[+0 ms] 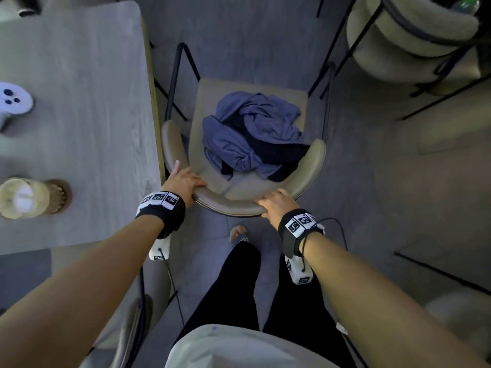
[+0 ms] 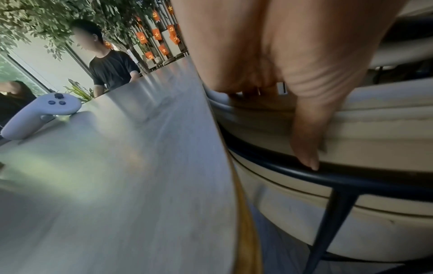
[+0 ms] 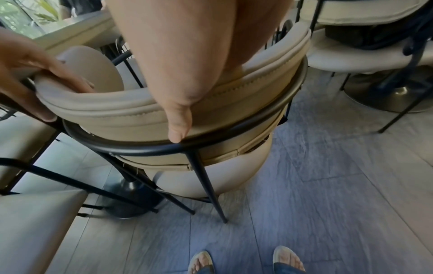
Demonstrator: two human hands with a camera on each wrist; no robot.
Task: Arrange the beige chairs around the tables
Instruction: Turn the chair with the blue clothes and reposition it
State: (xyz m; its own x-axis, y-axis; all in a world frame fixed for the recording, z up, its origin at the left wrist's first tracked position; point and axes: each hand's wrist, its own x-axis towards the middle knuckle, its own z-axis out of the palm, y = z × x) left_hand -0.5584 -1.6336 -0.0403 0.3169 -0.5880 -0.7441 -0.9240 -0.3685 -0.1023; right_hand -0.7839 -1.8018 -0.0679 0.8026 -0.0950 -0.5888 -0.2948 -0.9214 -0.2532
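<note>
A beige chair (image 1: pixel 233 205) with a curved padded backrest and black metal legs stands beside the grey table (image 1: pixel 79 128), its seat facing away from me. A crumpled blue-purple garment (image 1: pixel 249 134) lies on the seat. My left hand (image 1: pixel 183 181) grips the left end of the backrest (image 2: pixel 374 120), fingers over the top and thumb down the outside. My right hand (image 1: pixel 273 203) grips the backrest (image 3: pixel 234 103) to the right of its middle, thumb reaching the black frame ring. In the right wrist view the left hand (image 3: pixel 46 74) shows on the same rim.
On the table lie a white controller (image 1: pixel 13 102) and a drink cup on its side (image 1: pixel 26 197). Another beige chair (image 1: pixel 414 38) stands at upper right, a third chair's edge (image 1: pixel 138 320) low on the left. My feet (image 3: pixel 246 263) stand behind the chair. Other people (image 2: pixel 110 63) stand beyond the table.
</note>
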